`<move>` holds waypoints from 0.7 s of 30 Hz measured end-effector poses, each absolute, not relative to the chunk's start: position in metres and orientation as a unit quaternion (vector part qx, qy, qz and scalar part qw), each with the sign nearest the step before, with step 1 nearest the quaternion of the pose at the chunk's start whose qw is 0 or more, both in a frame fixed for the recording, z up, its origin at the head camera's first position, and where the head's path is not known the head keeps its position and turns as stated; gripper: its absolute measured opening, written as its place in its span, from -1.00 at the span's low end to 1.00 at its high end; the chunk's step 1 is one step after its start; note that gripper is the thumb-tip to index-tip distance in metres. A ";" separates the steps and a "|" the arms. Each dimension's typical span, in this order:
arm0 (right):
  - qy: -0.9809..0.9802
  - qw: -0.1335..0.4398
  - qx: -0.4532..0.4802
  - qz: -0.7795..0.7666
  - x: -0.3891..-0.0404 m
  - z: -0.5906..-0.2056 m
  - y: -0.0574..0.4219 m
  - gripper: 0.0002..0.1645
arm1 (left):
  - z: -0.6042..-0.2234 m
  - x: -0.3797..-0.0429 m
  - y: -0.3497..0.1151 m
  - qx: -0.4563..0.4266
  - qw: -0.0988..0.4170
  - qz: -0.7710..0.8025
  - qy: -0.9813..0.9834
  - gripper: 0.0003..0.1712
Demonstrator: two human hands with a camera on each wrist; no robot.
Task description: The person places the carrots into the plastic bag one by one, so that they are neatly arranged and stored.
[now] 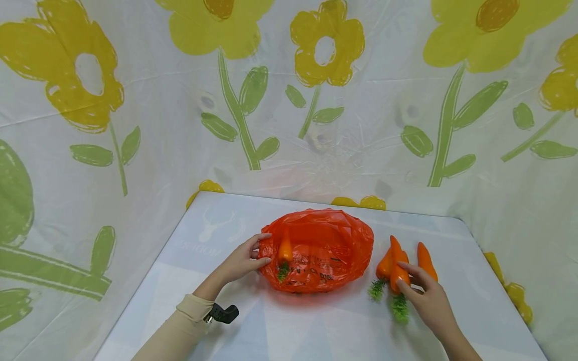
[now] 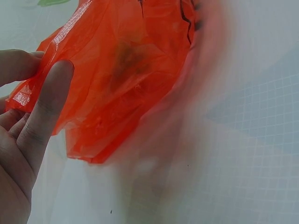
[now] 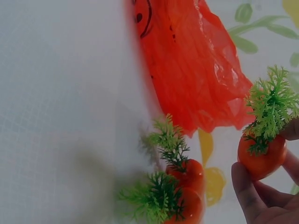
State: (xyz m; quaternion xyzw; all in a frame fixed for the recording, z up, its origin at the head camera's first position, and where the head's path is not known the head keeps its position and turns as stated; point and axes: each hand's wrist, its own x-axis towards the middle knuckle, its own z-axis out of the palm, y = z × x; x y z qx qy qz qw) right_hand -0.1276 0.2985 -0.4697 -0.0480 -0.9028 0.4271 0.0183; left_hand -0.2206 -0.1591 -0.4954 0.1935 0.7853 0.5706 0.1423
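Observation:
A red plastic bag (image 1: 316, 281) lies with its mouth spread open on the table. Inside it, at the left, is a toy carrot (image 1: 285, 249) with a green leafy top. My left hand (image 1: 241, 259) pinches the bag's left rim between thumb and fingers; the left wrist view shows the thin red plastic (image 2: 117, 88) between them. To the right of the bag, my right hand (image 1: 429, 298) holds another toy carrot (image 1: 398, 275), its tip pointing away. The right wrist view shows this carrot's rounded end (image 3: 261, 158) between thumb and fingers.
Two more toy carrots lie near my right hand: one carrot (image 1: 384, 264) just left of the held one, another carrot (image 1: 426, 260) to its right. A white, faintly patterned table (image 1: 316, 331) lies beneath. Flower-printed curtain (image 1: 361, 135) hangs behind and at both sides.

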 end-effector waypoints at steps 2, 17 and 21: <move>-0.903 0.020 -0.045 0.428 -0.128 -0.469 0.297 -0.28 | -0.496 -0.221 -0.159 0.193 0.143 0.571 0.785 -0.24; -0.899 0.038 -0.025 0.436 -0.129 -0.459 0.291 -0.35 | -0.496 -0.221 -0.158 0.180 0.145 0.566 0.792 -0.25; -0.894 0.055 -0.011 0.445 -0.130 -0.456 0.289 -0.39 | -0.495 -0.221 -0.158 0.183 0.145 0.569 0.789 -0.25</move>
